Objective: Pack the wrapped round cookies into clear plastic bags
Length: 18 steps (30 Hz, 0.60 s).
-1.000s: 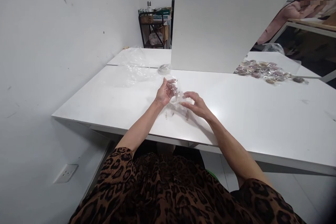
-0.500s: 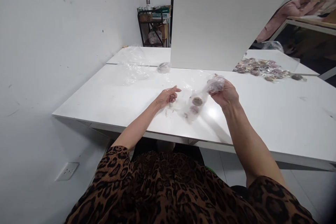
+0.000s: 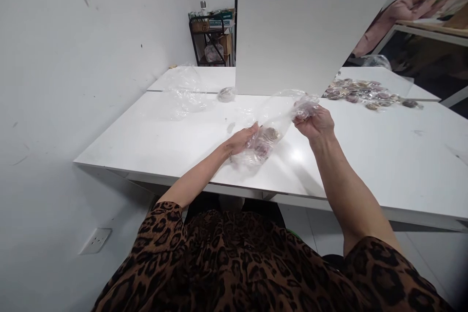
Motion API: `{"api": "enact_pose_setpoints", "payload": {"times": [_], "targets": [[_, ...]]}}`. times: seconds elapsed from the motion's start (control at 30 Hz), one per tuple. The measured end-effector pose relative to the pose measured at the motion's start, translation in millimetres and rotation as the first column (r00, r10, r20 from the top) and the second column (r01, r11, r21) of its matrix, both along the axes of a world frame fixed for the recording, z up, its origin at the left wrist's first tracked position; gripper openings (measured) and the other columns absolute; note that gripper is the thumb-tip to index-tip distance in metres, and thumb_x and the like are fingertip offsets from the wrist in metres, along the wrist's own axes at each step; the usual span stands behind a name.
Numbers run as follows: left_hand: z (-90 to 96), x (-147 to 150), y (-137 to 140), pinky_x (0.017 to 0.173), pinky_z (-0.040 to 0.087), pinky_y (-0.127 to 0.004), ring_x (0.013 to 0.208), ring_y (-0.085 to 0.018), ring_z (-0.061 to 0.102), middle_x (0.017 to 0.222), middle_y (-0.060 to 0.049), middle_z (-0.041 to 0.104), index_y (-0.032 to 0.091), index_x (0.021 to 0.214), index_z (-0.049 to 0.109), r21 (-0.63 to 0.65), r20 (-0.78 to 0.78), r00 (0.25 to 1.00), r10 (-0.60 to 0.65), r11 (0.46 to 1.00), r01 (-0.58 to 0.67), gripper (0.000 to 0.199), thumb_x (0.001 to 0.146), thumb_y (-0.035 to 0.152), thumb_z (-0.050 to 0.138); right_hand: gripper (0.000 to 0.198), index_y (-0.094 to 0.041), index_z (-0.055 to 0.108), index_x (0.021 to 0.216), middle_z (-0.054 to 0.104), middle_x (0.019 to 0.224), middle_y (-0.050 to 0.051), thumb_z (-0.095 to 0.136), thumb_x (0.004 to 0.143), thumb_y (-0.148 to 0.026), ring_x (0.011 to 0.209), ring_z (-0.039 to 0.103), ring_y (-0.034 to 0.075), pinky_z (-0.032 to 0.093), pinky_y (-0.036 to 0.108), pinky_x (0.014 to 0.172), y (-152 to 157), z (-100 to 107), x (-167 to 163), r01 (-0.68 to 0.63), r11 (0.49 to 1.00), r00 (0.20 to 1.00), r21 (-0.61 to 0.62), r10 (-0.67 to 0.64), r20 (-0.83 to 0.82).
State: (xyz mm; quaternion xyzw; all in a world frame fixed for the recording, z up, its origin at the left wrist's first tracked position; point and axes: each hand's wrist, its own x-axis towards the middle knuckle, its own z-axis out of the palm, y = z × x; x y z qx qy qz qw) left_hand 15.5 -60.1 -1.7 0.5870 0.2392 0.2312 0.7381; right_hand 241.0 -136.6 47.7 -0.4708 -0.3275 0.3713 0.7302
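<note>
A clear plastic bag (image 3: pixel 252 158) with several roundish brown and purplish pieces in its lower part hangs or rests just above the white table, tilted between my two hands. My left hand (image 3: pixel 242 140) presses against the bag's left side, thumb up and the other fingers partly behind the film; it looks closed on the plastic. Higher and to the right, my right hand (image 3: pixel 316 123) is closed round the bunched upper end of the bag, where a purplish lump (image 3: pixel 305 106) shows through crumpled film. What exactly the pieces are I cannot make out.
Loose clear film (image 3: pixel 185 100) lies on the table's left, beside a small wrapped piece (image 3: pixel 226 93). A white panel (image 3: pixel 281 29) stands behind the table (image 3: pixel 383 170). At right lies a pile of wrapped pieces (image 3: pixel 361 91); a person in pink (image 3: pixel 380 29) is beyond.
My left hand has moved right from beside the bag and now touches it. My right hand has risen slightly, stretching the plastic between the hands.
</note>
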Motion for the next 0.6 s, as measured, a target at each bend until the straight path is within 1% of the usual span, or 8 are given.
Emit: {"api": "enact_pose_setpoints", "payload": {"times": [0.1,0.13,0.23,0.37,0.4,0.47,0.53,0.6], "targets": [[5.0,-8,5,0.094,0.060,-0.042,0.105,-0.027,0.075,0.124,-0.017,0.077,0.018,0.110,0.079,-0.088,0.017,0.986,-0.167,0.982,0.167,0.048,0.094,0.062,0.066,0.023,-0.024,0.053,0.076,0.047,0.065,-0.002,0.071,0.084,-0.037,0.054,0.040,0.011,0.036,0.026,0.049,-2,-16,15,0.029,0.999,0.999,-0.040,-0.030,-0.017],[7.5,-9,5,0.093,0.060,-0.042,0.101,-0.026,0.076,0.119,-0.018,0.078,0.016,0.107,0.079,-0.099,0.024,0.986,-0.165,0.981,0.166,0.049,0.095,0.061,0.065,0.025,-0.024,0.052,0.075,0.049,0.065,-0.002,0.072,0.083,-0.035,0.055,0.043,0.011,0.039,0.026,0.049,-2,-22,19,0.049,0.997,0.998,-0.059,-0.051,-0.048],[16.2,-10,3,0.087,0.059,-0.039,0.083,-0.023,0.076,0.096,-0.016,0.079,0.010,0.091,0.075,-0.151,0.002,1.000,-0.010,0.989,0.010,0.050,0.098,0.058,0.061,0.022,-0.023,0.050,0.076,0.057,0.073,0.001,0.070,0.081,-0.029,0.064,0.054,0.014,0.049,0.028,0.056,-3,-38,27,0.147,0.975,0.965,-0.168,-0.179,-0.193],[27.4,-7,-3,0.073,0.055,-0.031,0.066,-0.016,0.070,0.079,-0.009,0.074,0.011,0.085,0.068,-0.222,-0.038,0.966,0.258,0.940,-0.260,0.046,0.107,0.047,0.049,0.011,-0.025,0.054,0.089,0.064,0.094,0.003,0.060,0.083,-0.030,0.083,0.061,0.017,0.056,0.036,0.074,-14,-54,25,0.410,0.857,0.852,-0.312,-0.481,-0.204],[29.8,-7,-4,0.071,0.053,-0.029,0.063,-0.014,0.068,0.078,-0.007,0.073,0.012,0.086,0.067,-0.229,-0.048,0.950,0.309,0.922,-0.312,0.045,0.108,0.044,0.046,0.014,-0.025,0.055,0.094,0.064,0.100,0.003,0.059,0.083,-0.031,0.089,0.062,0.018,0.056,0.039,0.080,-19,-58,18,0.483,0.832,0.838,-0.273,-0.530,-0.131],[33.7,-5,-6,0.069,0.052,-0.029,0.060,-0.013,0.065,0.078,-0.006,0.072,0.013,0.086,0.066,-0.246,-0.065,0.919,0.388,0.887,-0.391,0.044,0.109,0.043,0.043,0.023,-0.026,0.057,0.104,0.065,0.113,0.004,0.060,0.084,-0.035,0.105,0.062,0.022,0.054,0.045,0.093,-30,-64,-3,0.556,0.828,0.828,-0.070,-0.545,0.132],[36.7,-2,-8,0.070,0.053,-0.029,0.059,-0.012,0.064,0.077,-0.005,0.072,0.014,0.086,0.065,-0.265,-0.065,0.908,0.415,0.870,-0.416,0.043,0.109,0.043,0.043,0.029,-0.027,0.060,0.114,0.065,0.124,0.007,0.062,0.088,-0.040,0.121,0.059,0.027,0.049,0.052,0.103,-41,-69,-30,0.439,0.884,0.736,0.162,-0.457,0.500],[39.3,0,-9,0.072,0.054,-0.030,0.060,-0.013,0.065,0.077,-0.005,0.072,0.013,0.086,0.065,-0.274,-0.052,0.906,0.420,0.866,-0.418,0.043,0.108,0.044,0.046,0.030,-0.027,0.064,0.120,0.064,0.133,0.010,0.060,0.093,-0.040,0.132,0.054,0.032,0.044,0.056,0.111,-49,-73,-53,0.209,0.950,0.526,0.231,-0.308,0.793]]}}
